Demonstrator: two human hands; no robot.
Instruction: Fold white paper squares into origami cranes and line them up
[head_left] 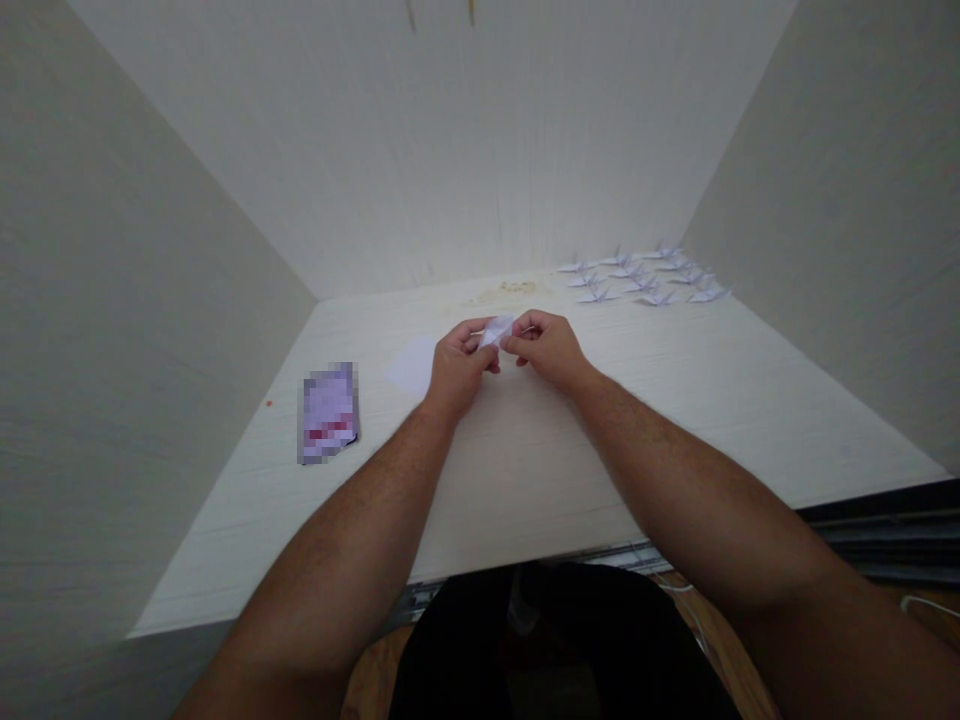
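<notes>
Between my two hands is a small piece of folded white paper (496, 331), held just above the middle of the table. My left hand (456, 365) pinches its left side, thumb in front and fingers behind. On the other side, my right hand (550, 347) grips the paper's right edge between thumb and fingertips. The fingers partly cover the paper, so its full shape is hidden. Partly behind my left hand lies a flat sheet of white paper (411, 366) on the table.
Several white origami cranes (641, 285) stand in rows at the back right. A pixelated purple, phone-like rectangle (328, 412) lies on the left, near a tiny orange spot (269, 404). Walls enclose the white table (517, 500) at the back and both sides.
</notes>
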